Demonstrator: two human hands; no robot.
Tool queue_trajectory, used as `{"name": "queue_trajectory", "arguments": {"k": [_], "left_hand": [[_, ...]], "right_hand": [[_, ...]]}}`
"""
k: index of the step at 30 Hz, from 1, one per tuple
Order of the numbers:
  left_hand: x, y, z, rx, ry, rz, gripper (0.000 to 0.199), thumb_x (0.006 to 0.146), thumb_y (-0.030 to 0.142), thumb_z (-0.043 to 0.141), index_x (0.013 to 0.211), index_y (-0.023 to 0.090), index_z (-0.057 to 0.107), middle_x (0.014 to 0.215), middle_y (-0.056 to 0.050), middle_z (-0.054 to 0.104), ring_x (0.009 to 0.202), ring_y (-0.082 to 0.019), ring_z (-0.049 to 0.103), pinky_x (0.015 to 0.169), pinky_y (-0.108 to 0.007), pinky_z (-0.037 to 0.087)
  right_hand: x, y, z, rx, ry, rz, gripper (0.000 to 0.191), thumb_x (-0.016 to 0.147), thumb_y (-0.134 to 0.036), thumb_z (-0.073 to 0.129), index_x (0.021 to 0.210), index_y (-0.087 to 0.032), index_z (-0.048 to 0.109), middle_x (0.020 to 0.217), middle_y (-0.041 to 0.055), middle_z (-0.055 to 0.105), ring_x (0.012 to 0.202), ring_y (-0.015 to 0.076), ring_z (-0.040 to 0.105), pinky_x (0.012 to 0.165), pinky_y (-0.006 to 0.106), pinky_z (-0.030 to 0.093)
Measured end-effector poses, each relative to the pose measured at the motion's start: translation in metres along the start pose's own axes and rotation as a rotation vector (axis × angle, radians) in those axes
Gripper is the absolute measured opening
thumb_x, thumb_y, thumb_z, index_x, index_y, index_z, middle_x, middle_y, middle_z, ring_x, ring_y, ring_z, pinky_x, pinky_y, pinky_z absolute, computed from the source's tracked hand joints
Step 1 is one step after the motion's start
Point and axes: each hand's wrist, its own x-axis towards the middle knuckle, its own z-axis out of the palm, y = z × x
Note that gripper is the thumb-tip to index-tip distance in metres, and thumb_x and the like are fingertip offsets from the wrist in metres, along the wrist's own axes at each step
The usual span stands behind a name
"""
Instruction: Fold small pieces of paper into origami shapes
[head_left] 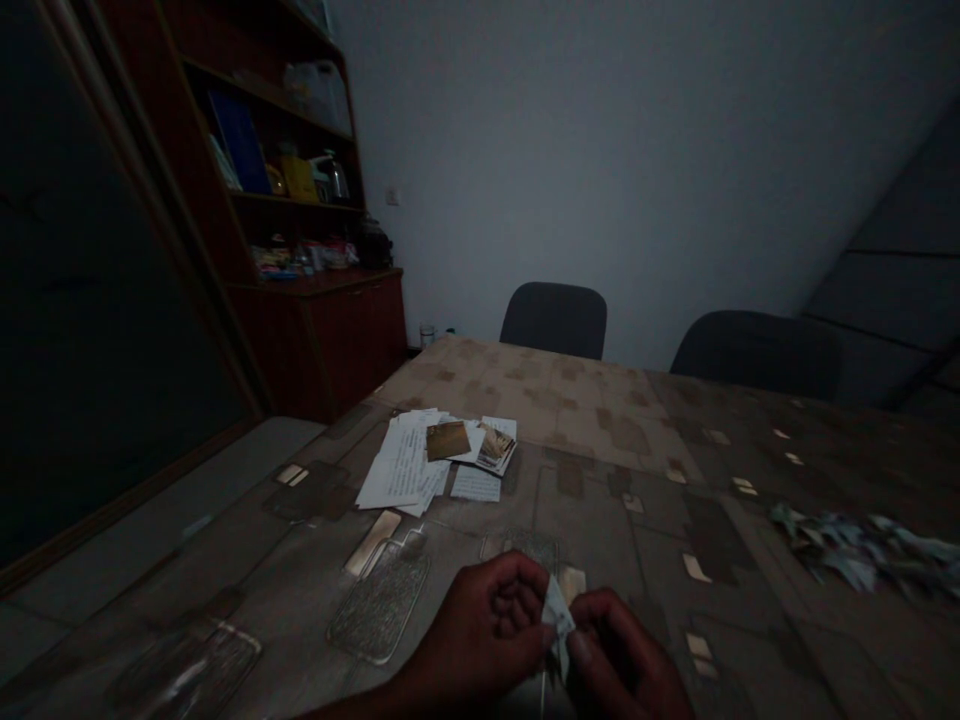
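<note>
Head view: left hand [487, 630] and right hand [626, 655] close together, fingertips of both pinching small pointed paper piece [556, 612] between them, over patterned tablecloth [600, 500]. Clock positions taken from hands. Printed sheets [394, 468]: 11 o'clock, lying flat, overlapping; brown card [448, 441] on top. Heap of crumpled pieces [862, 550]: between 2 and 3 o'clock, well apart from sheets. Dark chair [555, 318]: 12 o'clock, beyond far table edge. Shelf unit [337, 345]: 11 o'clock, past sheets.
</note>
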Motion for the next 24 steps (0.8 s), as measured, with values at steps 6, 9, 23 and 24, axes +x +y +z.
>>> {"name": "queue_trajectory", "arguments": {"k": [6,9,23,24], "left_hand": [[-0.001,-0.001,0.0,-0.029,0.002,0.01,0.015,0.065,0.014,0.065,0.077,0.015,0.056,0.062,0.004,0.056,0.052,-0.01,0.054,0.051,-0.022,0.04],[0.0,-0.003,0.0,-0.014,0.004,0.004,0.016,0.064,0.012,0.065,0.076,0.016,0.056,0.062,0.005,0.055,0.053,-0.009,0.052,0.052,-0.021,0.038],[-0.005,0.006,0.0,0.114,0.01,0.071,0.016,0.066,0.007,0.059,0.074,0.017,0.05,0.062,0.005,0.053,0.056,-0.01,0.051,0.052,-0.021,0.035],[-0.005,0.005,0.0,0.123,0.006,0.078,0.015,0.068,0.008,0.059,0.075,0.017,0.05,0.061,0.004,0.055,0.055,-0.011,0.053,0.052,-0.021,0.036]], "right_hand": [[0.0,0.003,0.002,0.045,0.016,0.006,0.039,0.081,-0.06,0.058,0.079,-0.021,0.062,0.066,0.0,0.06,0.063,0.0179,0.055,0.061,0.027,0.041],[0.0,-0.005,0.003,0.078,0.057,0.001,0.041,0.078,-0.061,0.061,0.082,-0.021,0.062,0.065,-0.0002,0.06,0.061,0.017,0.053,0.058,0.026,0.04],[0.0,-0.01,0.004,0.025,0.127,-0.057,0.035,0.08,-0.057,0.062,0.081,-0.022,0.06,0.062,-0.0024,0.056,0.058,0.0157,0.051,0.055,0.024,0.04],[0.0,-0.01,0.004,0.036,0.138,-0.062,0.035,0.08,-0.057,0.062,0.082,-0.022,0.06,0.063,-0.0023,0.057,0.058,0.0157,0.051,0.055,0.024,0.04]]}}
